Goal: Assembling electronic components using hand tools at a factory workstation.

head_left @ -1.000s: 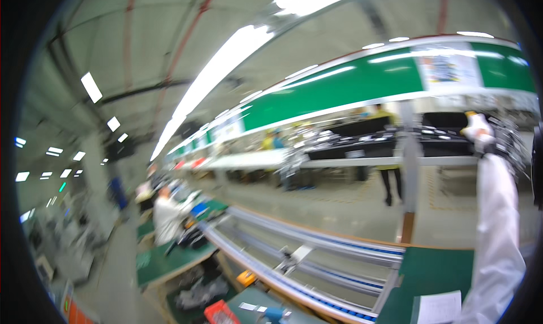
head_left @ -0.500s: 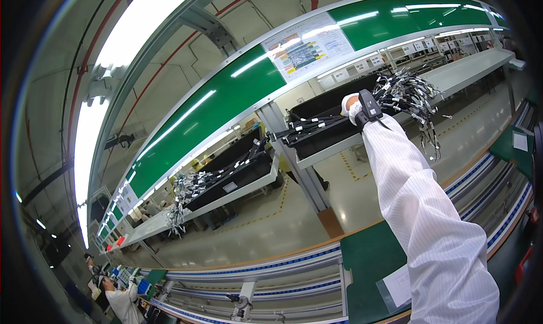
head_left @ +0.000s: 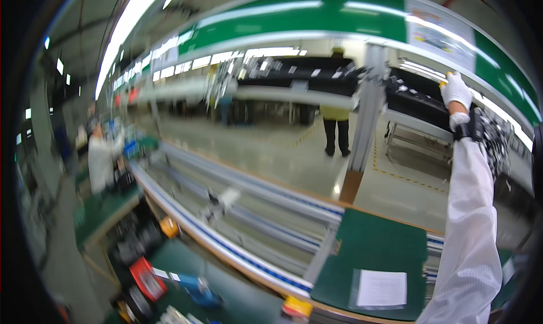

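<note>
- Panel, green [head_left: 260, 18], spanning overhead; its lower edge limits upward reach, while open room lies between it and the shelf bins.
- Conveyor [head_left: 271, 226], railed, running leftward well below the hand.
- Upright post [head_left: 370, 92], closing off movement to the left of the near bin.
- Green board [head_left: 390, 233], under the raised sleeve [head_left: 472, 211].
- Black bin [head_left: 416, 106], right of the post, with cables [head_left: 498, 146] massed at its right end; none is visibly lifted free.
- Right hand [head_left: 457, 92], white-gloved, at the bin's upper right; blur hides contact, and I cannot tell whether its fingers pinch or spread.
</note>
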### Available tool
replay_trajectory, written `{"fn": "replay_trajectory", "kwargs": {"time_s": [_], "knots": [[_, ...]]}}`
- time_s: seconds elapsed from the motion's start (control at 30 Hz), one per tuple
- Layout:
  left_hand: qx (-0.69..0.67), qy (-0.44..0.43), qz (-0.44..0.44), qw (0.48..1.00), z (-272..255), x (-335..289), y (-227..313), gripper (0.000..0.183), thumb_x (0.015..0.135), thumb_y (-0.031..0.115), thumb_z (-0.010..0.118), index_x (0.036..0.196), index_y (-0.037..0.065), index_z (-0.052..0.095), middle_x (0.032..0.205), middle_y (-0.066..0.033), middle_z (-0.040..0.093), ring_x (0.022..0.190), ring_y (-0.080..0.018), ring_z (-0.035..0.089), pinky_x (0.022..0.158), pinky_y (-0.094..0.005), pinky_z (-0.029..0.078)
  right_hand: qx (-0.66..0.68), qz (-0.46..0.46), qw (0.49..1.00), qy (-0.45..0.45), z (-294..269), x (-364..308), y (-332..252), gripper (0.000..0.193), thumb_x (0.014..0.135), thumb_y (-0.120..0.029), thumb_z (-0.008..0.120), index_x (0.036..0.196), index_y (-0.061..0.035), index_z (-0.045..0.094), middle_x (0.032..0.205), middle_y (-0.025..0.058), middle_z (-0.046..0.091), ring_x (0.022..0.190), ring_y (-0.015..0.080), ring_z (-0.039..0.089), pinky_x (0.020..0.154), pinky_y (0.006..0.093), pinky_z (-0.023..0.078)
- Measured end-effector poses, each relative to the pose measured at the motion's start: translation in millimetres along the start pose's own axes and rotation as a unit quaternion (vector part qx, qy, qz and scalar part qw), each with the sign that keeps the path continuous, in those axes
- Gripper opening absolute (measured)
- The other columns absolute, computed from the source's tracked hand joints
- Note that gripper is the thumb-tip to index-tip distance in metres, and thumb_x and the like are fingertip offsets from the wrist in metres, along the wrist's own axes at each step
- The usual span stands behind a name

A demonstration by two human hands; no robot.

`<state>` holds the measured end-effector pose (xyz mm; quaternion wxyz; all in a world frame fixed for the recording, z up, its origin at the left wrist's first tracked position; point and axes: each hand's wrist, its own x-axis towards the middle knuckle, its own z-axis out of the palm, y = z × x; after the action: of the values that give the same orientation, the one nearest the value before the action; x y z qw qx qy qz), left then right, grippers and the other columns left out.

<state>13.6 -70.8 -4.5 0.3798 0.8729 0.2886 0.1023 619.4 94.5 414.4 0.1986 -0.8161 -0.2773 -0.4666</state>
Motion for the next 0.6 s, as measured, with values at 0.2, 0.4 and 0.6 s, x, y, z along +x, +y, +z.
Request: {"fn": "replay_trajectory", "kwargs": {"time_s": [0.2, 0.4, 0.6], "knots": [[-0.164, 0.028, 0.071, 0.984, 80, -6, -38, 0.024, 0.091, 0.027, 0.064, 0.094, 0.008, 0.079, 0.087, -0.0170, 0.074, 0.084, -0.0386, 0.069, 0.080, -0.0498, 0.052, 0.023, -0.150, 0.929, -0.336, 53, 155, 186, 0.067, 0.100, -0.060, 0.056, 0.129, -0.0010, 0.069, 0.127, 0.0194, 0.071, 0.117, 0.0354, 0.065, 0.105, 0.0409, 0.046], [-0.194, 0.078, 0.031, 0.977, 93, -1, -22, 0.024, 0.088, 0.028, 0.066, 0.087, 0.008, 0.079, 0.084, -0.0158, 0.074, 0.080, -0.0359, 0.068, 0.078, -0.0473, 0.052, -0.044, -0.169, 0.949, -0.261, 102, 132, 140, 0.053, 0.097, -0.048, 0.066, 0.113, 0.0019, 0.073, 0.106, 0.0197, 0.076, 0.101, 0.0328, 0.070, 0.091, 0.0394, 0.051], [-0.148, 0.049, -0.013, 0.988, 67, 1, -12, 0.026, 0.087, 0.029, 0.066, 0.078, 0.006, 0.076, 0.076, -0.0183, 0.070, 0.074, -0.0370, 0.067, 0.069, -0.0491, 0.051, 0.339, -0.255, 0.900, 0.105, 64, 95, 113, 0.034, 0.097, -0.020, 0.071, 0.123, 0.0000, 0.066, 0.094, 0.0167, 0.072, 0.087, 0.0274, 0.068, 0.084, 0.0348, 0.052]]}}
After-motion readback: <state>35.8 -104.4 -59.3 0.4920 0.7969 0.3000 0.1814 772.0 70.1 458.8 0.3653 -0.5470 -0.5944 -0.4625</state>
